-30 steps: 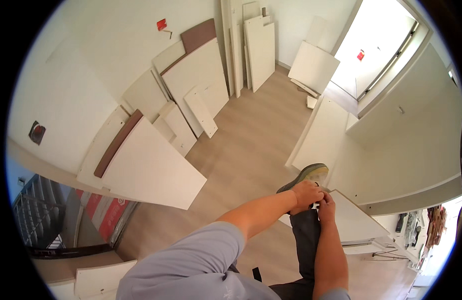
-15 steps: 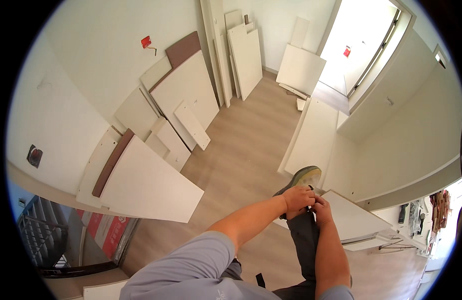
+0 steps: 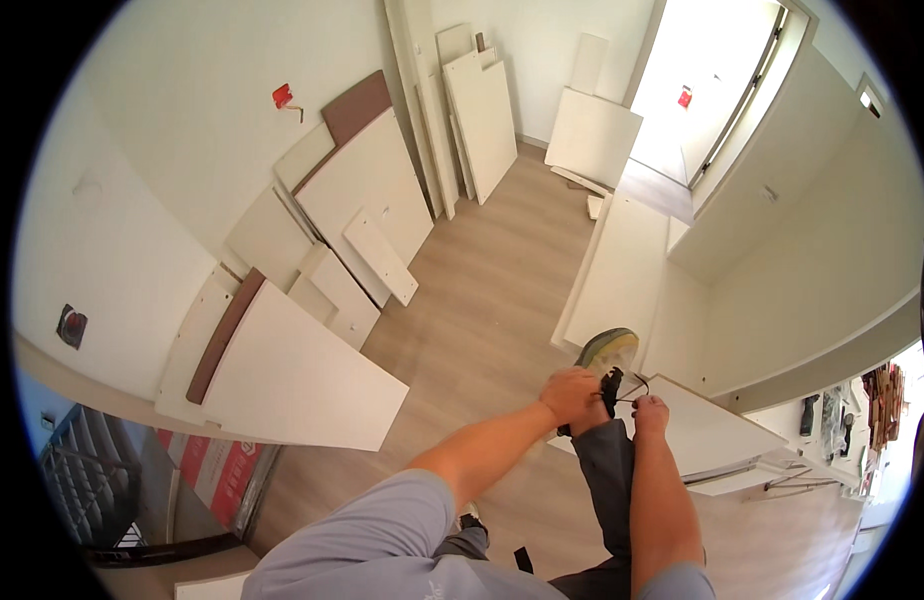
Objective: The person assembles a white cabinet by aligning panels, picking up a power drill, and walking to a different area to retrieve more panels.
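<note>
One leg is raised, and its shoe (image 3: 610, 350), grey-green with a pale yellowish side, rests by a white panel. Dark shoelaces (image 3: 642, 384) loop out from the shoe's top. A lace end is pinched in my right hand (image 3: 650, 411), just to the right of the ankle. My left hand (image 3: 570, 394) is closed against the laces at the shoe's left side; its fingertips are partly hidden, but a lace runs from them. The dark trouser leg (image 3: 604, 475) lies between my forearms.
White boards (image 3: 367, 185) lean along the left wall. A long white panel (image 3: 617, 270) lies ahead of the shoe, beside a white cabinet (image 3: 812, 250). Another white panel (image 3: 707, 425) is right of my right hand. An open doorway (image 3: 692, 90) is at the far right.
My hands, close together before, are now apart: the right has drawn a lace to the right and slightly down, making a loop. The left has shifted slightly left.
</note>
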`<state>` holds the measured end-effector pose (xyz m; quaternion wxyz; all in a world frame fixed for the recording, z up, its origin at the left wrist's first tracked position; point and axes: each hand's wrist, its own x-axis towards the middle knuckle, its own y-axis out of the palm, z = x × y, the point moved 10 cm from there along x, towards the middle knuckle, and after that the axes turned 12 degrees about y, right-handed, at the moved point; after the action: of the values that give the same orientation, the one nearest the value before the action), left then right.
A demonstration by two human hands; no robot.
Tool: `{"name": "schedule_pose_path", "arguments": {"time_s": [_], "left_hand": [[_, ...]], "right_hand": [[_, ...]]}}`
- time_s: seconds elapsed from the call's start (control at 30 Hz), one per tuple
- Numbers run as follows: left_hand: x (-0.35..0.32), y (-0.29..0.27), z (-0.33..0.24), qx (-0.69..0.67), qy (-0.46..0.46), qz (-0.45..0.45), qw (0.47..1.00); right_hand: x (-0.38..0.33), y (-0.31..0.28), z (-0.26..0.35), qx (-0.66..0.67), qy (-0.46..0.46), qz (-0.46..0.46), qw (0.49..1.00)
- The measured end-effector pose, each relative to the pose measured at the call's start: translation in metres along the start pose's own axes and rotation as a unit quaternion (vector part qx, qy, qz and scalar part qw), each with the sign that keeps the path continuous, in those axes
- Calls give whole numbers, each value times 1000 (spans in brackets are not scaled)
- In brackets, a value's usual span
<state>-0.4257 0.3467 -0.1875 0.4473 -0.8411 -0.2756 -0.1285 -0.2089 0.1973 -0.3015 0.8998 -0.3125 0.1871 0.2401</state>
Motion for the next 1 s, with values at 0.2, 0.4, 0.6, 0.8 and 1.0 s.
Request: {"name": "schedule_pose_path", "arguments": {"time_s": [0.2,0.4,0.6,0.8,1.0], "left_hand": [[-27,-9,34,-67,-181,-15,981],[-17,69,27,-499,-345,-6,795],[-1,36,35,-157,-162,-14,974],[-9,18,10,87,-78,224,968],[2,24,-8,-148,5,107,983]], "right_hand": [[8,11,-23,42,58,26,997],[-34,9,16,116,33,32,992],[-40,2,15,126,17,35,991],[-39,1,14,97,4,22,995],[-57,10,40,112,-55,31,992]]}}
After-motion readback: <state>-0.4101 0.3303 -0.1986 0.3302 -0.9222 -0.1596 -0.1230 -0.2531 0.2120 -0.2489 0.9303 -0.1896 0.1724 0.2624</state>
